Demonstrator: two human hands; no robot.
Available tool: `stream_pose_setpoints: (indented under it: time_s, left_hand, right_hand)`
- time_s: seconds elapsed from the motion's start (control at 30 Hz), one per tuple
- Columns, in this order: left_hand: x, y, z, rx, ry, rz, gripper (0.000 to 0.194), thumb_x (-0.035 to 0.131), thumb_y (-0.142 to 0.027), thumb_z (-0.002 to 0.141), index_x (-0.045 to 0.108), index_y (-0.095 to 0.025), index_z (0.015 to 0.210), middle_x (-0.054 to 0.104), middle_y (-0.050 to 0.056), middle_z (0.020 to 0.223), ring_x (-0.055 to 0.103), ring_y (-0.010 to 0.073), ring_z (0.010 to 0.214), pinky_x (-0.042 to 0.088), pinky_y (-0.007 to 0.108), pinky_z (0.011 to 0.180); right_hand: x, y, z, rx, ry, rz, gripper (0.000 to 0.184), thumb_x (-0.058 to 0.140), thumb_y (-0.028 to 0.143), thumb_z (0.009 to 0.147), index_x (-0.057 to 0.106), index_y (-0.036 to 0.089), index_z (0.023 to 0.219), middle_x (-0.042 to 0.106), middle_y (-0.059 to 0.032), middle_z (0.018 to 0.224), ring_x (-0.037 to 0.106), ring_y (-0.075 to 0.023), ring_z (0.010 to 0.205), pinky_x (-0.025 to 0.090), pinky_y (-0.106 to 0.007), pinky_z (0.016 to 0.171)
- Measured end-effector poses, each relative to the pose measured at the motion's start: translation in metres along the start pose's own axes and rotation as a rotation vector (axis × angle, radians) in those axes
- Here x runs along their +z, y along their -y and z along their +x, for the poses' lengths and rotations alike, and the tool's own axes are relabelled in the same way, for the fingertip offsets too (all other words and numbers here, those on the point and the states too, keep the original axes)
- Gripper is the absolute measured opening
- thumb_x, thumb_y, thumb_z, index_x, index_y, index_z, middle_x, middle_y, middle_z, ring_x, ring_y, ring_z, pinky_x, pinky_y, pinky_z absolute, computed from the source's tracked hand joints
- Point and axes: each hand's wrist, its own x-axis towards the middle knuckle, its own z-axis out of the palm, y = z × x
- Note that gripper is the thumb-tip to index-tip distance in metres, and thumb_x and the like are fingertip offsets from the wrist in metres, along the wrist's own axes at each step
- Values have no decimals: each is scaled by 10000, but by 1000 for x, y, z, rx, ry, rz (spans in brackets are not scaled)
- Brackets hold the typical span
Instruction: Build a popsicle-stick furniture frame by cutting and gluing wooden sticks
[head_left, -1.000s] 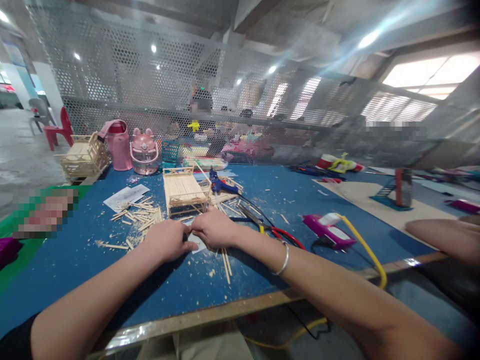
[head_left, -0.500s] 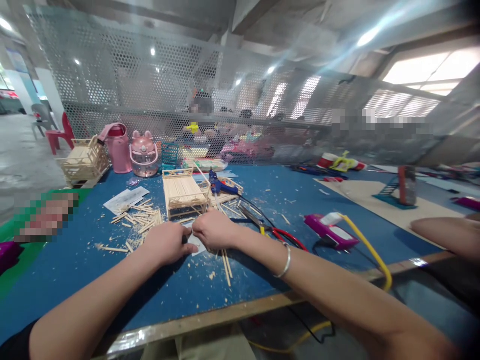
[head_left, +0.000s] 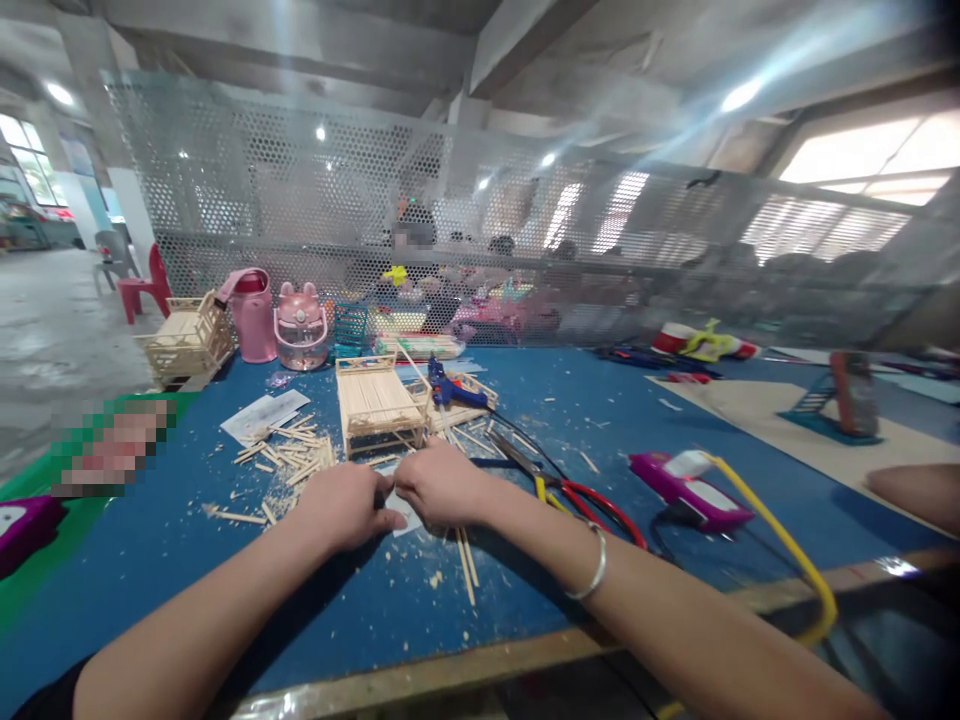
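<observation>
White paper [head_left: 409,514] lies between left hand [head_left: 346,503] and right hand [head_left: 444,484], apparently pinned to keep it steady; both hands' fingers [head_left: 412,484] curl inward, their exact grasp impossible to tell.

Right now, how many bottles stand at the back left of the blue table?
2: a pink bottle beside the leftmost stick frame, and a clear, pink-lidded bottle just right of the pink one.

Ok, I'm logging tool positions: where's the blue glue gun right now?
In the head view, the blue glue gun sits near the centre, just right of the small stick model and beyond the right hand.
</observation>
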Motion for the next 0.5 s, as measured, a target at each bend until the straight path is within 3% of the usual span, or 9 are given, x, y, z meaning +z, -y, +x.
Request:
stream_pose_setpoints:
  time_s: [0.17,0.33,0.5]
  left_hand:
    - [0,0,1,-19,6,0,387,505,-544,730,643,-317,1012,707,89,913,643,321,885,495,390,675]
    - [-1,0,0,-28,17,-3,408,503,-538,734,628,-313,1050,706,92,921,643,314,886,491,381,682]
    - [0,0,0,-29,26,-5,393,510,-528,732,630,-327,1047,705,88,921,642,313,889,489,378,685]
  right_hand:
    - [0,-1,-1,-51,46,-19,235,444,216,790,666,181,723,704,-76,778,614,-184,706,300,-299,649]
    - [1,0,2,-2,-13,-14,230,443,212,784,671,190,759,706,-73,789,617,-189,719,301,-299,654]
    - [3,-2,4,-46,7,-21,219,461,223,769,667,177,712,703,-79,766,618,-191,713,293,-301,646]
